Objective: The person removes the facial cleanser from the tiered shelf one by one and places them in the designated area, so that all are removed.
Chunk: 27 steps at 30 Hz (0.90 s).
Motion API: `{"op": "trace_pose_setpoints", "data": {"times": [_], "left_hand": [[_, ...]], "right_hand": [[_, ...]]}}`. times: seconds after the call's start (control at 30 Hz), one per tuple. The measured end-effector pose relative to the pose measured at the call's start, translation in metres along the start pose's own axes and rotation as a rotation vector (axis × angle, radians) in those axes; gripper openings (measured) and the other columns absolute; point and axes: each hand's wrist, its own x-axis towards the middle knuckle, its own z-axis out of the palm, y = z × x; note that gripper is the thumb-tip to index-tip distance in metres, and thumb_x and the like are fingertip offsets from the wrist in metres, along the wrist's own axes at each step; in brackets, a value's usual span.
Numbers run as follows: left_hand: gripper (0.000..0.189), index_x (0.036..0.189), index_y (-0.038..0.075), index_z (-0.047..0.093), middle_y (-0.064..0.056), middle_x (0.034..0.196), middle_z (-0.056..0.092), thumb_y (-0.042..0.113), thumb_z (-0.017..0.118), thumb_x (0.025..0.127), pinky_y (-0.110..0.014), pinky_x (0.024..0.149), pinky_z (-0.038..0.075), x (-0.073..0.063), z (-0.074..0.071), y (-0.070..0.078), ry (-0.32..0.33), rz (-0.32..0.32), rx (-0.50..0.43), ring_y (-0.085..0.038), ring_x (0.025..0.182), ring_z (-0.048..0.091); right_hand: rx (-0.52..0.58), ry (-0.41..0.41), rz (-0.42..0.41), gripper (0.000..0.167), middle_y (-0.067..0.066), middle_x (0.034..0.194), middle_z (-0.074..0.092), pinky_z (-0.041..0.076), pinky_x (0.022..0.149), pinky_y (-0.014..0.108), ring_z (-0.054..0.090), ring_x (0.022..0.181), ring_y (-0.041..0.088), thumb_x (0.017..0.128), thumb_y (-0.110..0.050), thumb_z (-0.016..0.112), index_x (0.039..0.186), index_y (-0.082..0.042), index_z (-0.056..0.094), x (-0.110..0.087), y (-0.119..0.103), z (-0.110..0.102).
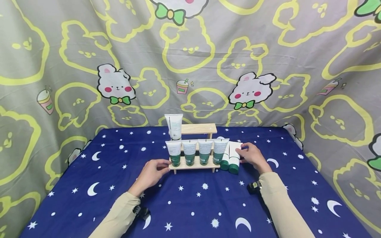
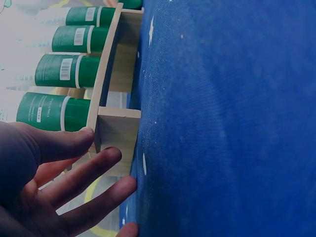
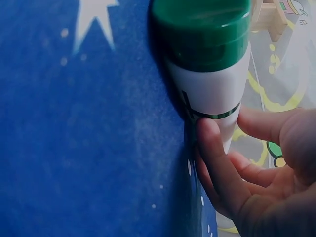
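A small wooden tiered rack (image 1: pixel 194 167) stands on the table. Several green-and-white squeeze tubes stand caps down along its front step, among them the leftmost tube (image 1: pixel 175 152). One white tube (image 1: pixel 175 125) stands at the upper step's left end. My left hand (image 1: pixel 153 172) is at the rack's left end; the thumb touches the front corner while other fingers extend loosely beside it. Right of the rack, two white tubes with green caps lie side by side. My right hand (image 1: pixel 251 155) grips the outer tube (image 3: pixel 210 91) between thumb and fingers; the inner tube (image 1: pixel 225 158) lies beside it.
A dark blue cloth (image 1: pixel 190 205) with white moons and stars covers the table. Behind hangs a grey curtain (image 1: pixel 143 49) with yellow rabbit outlines. The upper step (image 1: pixel 197 128) of the rack shows bare wood right of its tube.
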Motion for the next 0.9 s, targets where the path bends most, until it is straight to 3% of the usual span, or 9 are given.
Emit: {"op": "trace_pose_setpoints", "data": {"times": [0.23, 0.43, 0.63, 0.9], "left_hand": [[0.019, 0.109, 0.011, 0.078, -0.003, 0.098, 0.079, 0.009, 0.078, 0.09, -0.047, 0.094, 0.055, 0.0, 0.0004, -0.0008, 0.003, 0.005, 0.001, -0.022, 0.099, 0.074], [0.019, 0.109, 0.011, 0.078, -0.003, 0.098, 0.079, 0.009, 0.078, 0.09, -0.046, 0.093, 0.055, 0.0009, 0.0007, -0.0013, 0.0, 0.004, -0.004, -0.022, 0.099, 0.074], [0.019, 0.109, 0.012, 0.078, -0.002, 0.099, 0.079, 0.01, 0.077, 0.09, -0.046, 0.094, 0.055, 0.0014, 0.0009, -0.0015, 0.0, 0.004, 0.005, -0.022, 0.1, 0.074], [0.019, 0.109, 0.012, 0.078, -0.003, 0.099, 0.079, 0.009, 0.078, 0.09, -0.046, 0.094, 0.055, 0.0008, 0.0006, -0.0008, 0.002, 0.005, 0.001, -0.022, 0.1, 0.074]], "right_hand": [[0.009, -0.025, -0.021, 0.052, 0.034, 0.126, 0.059, 0.063, 0.074, 0.034, 0.068, 0.09, 0.018, 0.101, -0.013, 0.063, 0.139, 0.017, 0.041, 0.0003, -0.0006, 0.0006], [-0.022, -0.013, -0.037, 0.051, 0.033, 0.124, 0.059, 0.063, 0.073, 0.033, 0.068, 0.086, 0.017, 0.101, -0.013, 0.062, 0.138, 0.017, 0.043, 0.0006, -0.0004, 0.0015], [-0.076, -0.015, -0.06, 0.051, 0.032, 0.127, 0.058, 0.062, 0.076, 0.034, 0.07, 0.095, 0.025, 0.101, -0.015, 0.063, 0.138, 0.015, 0.047, -0.0005, -0.0019, 0.0018], [-0.157, -0.024, -0.059, 0.05, 0.033, 0.134, 0.057, 0.057, 0.071, 0.03, 0.075, 0.088, 0.024, 0.101, -0.021, 0.064, 0.138, 0.01, 0.052, -0.0017, -0.0051, 0.0008]]}}
